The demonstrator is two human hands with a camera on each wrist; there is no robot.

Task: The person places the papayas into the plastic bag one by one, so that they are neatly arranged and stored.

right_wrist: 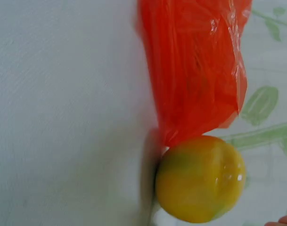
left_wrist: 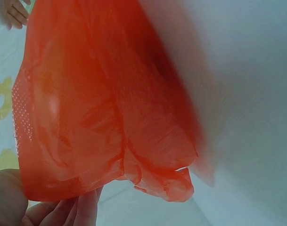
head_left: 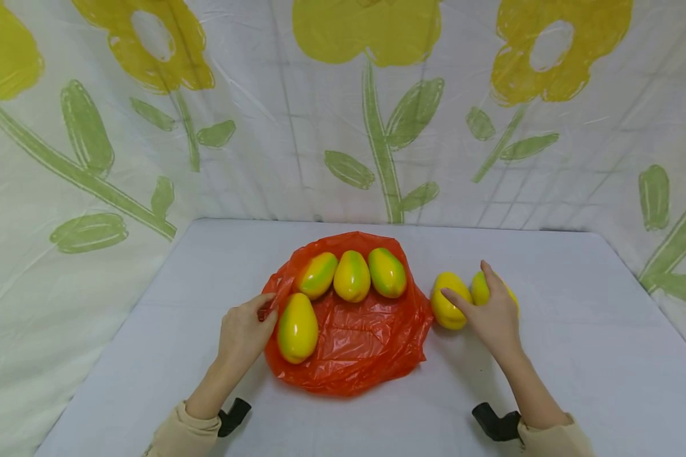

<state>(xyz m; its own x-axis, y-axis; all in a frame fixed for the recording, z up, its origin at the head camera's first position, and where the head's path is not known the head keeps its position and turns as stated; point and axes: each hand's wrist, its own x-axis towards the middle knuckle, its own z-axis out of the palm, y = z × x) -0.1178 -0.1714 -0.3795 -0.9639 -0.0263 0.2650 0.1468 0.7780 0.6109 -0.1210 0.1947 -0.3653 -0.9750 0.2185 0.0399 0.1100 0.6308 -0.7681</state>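
A red plastic bag (head_left: 357, 339) lies spread with its mouth up. Inside it, three glossy yellow-green papayas (head_left: 351, 276) line the far side, and another papaya (head_left: 298, 329) rests at the left. My left hand (head_left: 244, 333) pinches the bag's left rim; the left wrist view has the thumb and fingers on either side of the red plastic (left_wrist: 77, 117). Right of the bag sit two more papayas, the nearer papaya (head_left: 449, 301) by the bag's edge and the farther papaya (head_left: 480, 289) partly hidden behind my right hand (head_left: 496, 320). That hand is over them, thumb and fingers spread, holding nothing.
A white-covered table (head_left: 571, 355) carries everything. Behind it and at both sides hangs a pale curtain (head_left: 251, 152) with painted yellow flowers. Black straps (head_left: 494, 422) are at both wrists, near the cream sleeves (head_left: 554, 438).
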